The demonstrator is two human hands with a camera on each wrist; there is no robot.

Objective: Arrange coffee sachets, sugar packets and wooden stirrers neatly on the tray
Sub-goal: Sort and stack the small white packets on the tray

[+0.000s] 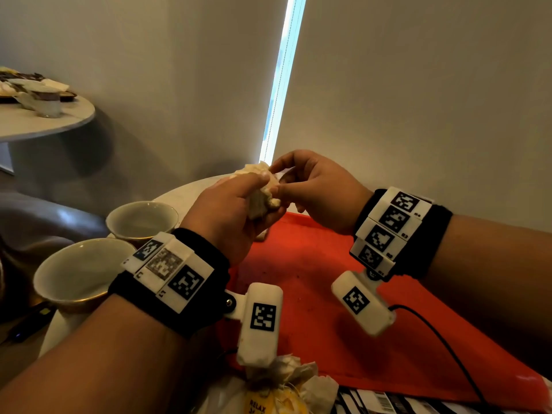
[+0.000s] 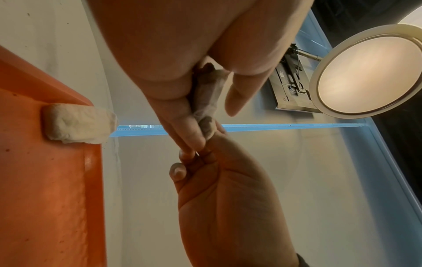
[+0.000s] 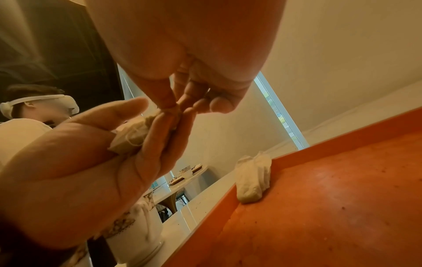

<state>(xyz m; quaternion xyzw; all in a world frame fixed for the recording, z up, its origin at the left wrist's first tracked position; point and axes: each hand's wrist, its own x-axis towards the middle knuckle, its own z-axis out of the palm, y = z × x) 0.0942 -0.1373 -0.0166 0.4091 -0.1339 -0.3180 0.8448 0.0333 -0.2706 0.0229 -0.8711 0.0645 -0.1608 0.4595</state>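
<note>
Both hands are raised above the far left corner of the orange tray point(image 1: 313, 264). My left hand point(image 1: 261, 189) grips a crumpled white sachet point(image 1: 263, 198) with a thread on it, seen also in the wrist views as the sachet point(image 2: 206, 97) point(image 3: 132, 137). My right hand point(image 1: 276, 179) pinches the top of that sachet with thumb and fingertips point(image 3: 178, 106). A second white sachet point(image 2: 77, 124) point(image 3: 253, 178) lies in the tray's far left corner against the rim. In the head view my left hand hides most of that one.
Two white cups point(image 1: 140, 219) point(image 1: 77, 270) stand left of the tray. A heap of loose sachets point(image 1: 283, 380) and striped packets point(image 1: 373, 401) lies at the near edge. A cable point(image 1: 442, 339) crosses the tray's near right. Another round table point(image 1: 44, 121) with dishes stands far left.
</note>
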